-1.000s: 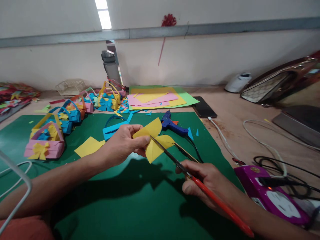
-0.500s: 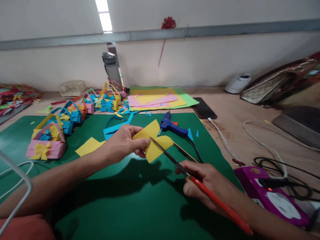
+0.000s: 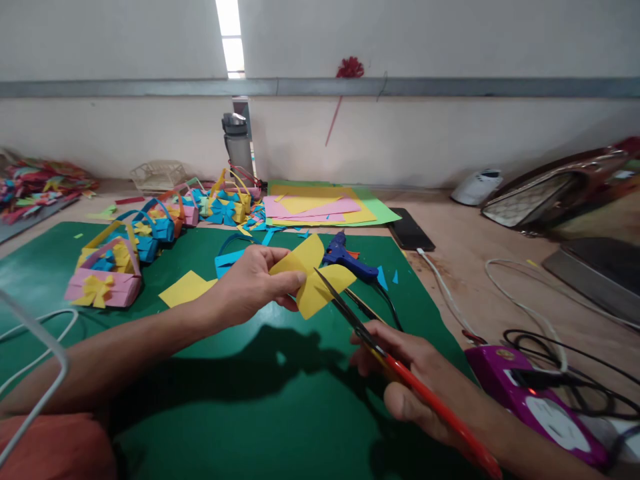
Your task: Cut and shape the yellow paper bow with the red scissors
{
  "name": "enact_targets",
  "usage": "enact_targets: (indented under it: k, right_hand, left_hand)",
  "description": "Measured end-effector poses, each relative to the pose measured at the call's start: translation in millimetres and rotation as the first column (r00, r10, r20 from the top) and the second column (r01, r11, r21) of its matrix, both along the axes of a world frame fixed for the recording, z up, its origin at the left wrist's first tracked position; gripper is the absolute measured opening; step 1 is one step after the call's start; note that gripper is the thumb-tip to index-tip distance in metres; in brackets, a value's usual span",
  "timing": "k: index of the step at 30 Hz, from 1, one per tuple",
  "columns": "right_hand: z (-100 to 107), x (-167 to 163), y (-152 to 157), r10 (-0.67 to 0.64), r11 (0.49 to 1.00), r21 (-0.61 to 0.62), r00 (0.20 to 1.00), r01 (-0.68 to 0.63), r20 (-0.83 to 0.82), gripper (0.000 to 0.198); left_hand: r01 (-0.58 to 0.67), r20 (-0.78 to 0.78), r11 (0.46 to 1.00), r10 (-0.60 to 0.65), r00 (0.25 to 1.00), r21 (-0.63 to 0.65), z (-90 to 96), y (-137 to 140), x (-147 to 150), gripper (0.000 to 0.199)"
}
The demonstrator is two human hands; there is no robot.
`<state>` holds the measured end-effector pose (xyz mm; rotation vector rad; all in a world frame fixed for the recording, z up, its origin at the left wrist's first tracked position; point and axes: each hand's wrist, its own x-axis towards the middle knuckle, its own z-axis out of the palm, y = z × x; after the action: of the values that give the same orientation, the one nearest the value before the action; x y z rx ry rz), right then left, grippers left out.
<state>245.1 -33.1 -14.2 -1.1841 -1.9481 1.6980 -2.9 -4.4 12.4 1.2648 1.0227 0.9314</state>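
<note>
My left hand (image 3: 265, 279) pinches a yellow paper piece (image 3: 311, 297) between thumb and fingers; cuts divide the paper into rounded lobes. In my right hand (image 3: 415, 373) is a pair of scissors (image 3: 430, 397) with red handles. The blades are parted, one tip lying over the paper near its middle and the other passing behind the right lobe. Under my left forearm lies a flat yellow paper sheet (image 3: 187, 289). Partly hidden behind my left hand is a blue paper basket piece (image 3: 227, 261). A blue glue gun (image 3: 345, 257) rests just beyond the cut paper.
Several small paper baskets (image 3: 105, 287) with bows line the green mat's left side. Coloured paper sheets (image 3: 320, 203) are stacked at the back, near a grey bottle (image 3: 239, 147). At right are a black phone (image 3: 411, 230), a purple power strip (image 3: 540, 407) and loose cables.
The scissors' blades stand a little wider apart, and my right thumb has moved away from the fingers. The whole view has shifted and levelled slightly. The left hand keeps its hold on the paper.
</note>
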Motion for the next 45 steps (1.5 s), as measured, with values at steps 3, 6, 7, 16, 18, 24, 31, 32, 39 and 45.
enact_targets:
  k: [3, 6, 7, 16, 18, 24, 31, 32, 39, 45]
  right_hand:
    - [-4.5, 2.4, -0.7, -0.043, 0.997, -0.061, 0.999, 0.043, 0.001, 0.042]
    - [-7.5, 4.3, -0.1, -0.029, 1.000, -0.003, 0.999, 0.029, -0.026, 0.043]
    - [-7.7, 4.6, 0.1, -0.013, 0.999, 0.031, 0.999, 0.014, -0.035, 0.045]
    - [-6.7, -2.0, -1.7, -0.031, 0.995, 0.098, 0.999, 0.034, -0.031, 0.055]
    - [-7.4, -4.8, -2.2, -0.030, 0.994, 0.101, 0.998, 0.035, -0.052, 0.057]
    - [-4.9, -9.1, -2.2, -0.037, 0.995, 0.095, 0.999, 0.039, -0.031, 0.055]
    - [-10.3, -6.0, -2.6, -0.084, 0.987, 0.141, 0.996, 0.079, 0.026, 0.047]
    - [-11.0, -5.8, -2.8, -0.088, 0.985, 0.148, 0.996, 0.083, 0.024, 0.045]
    - [-7.4, -9.9, -2.9, -0.116, 0.977, 0.183, 0.993, 0.108, 0.034, 0.034]
    - [-5.2, -10.7, -1.6, -0.105, 0.969, 0.231, 0.992, 0.086, 0.073, 0.028]
  left_hand:
    - [-0.012, 0.011, 1.000, 0.012, 1.000, -0.011, 3.3, -1.1, 1.2, 0.008]
    - [-0.041, 0.025, 0.999, 0.041, 0.999, -0.024, 4.9, -1.0, 3.2, 0.008]
    - [-0.054, 0.032, 0.998, 0.055, 0.998, -0.026, 4.9, -0.8, 3.7, 0.009]
    - [-0.084, 0.048, 0.994, 0.087, 0.995, -0.073, -0.4, -2.0, 7.6, 0.012]
    - [-0.088, 0.049, 0.992, 0.093, 0.994, -0.085, -1.6, -2.4, 8.8, 0.012]
    - [-0.101, 0.037, 0.992, 0.104, 0.994, -0.081, -6.0, -3.0, 9.7, 0.011]
    - [-0.116, 0.029, 0.990, 0.118, 0.993, -0.086, -8.1, -3.6, 10.8, 0.015]
    - [-0.115, 0.030, 0.990, 0.118, 0.993, -0.085, -8.3, -3.7, 10.9, 0.014]
    - [-0.119, 0.033, 0.990, 0.121, 0.992, -0.074, -10.6, -3.8, 10.7, 0.012]
    - [-0.118, 0.030, 0.991, 0.120, 0.992, -0.066, -12.2, -3.8, 10.7, 0.011]
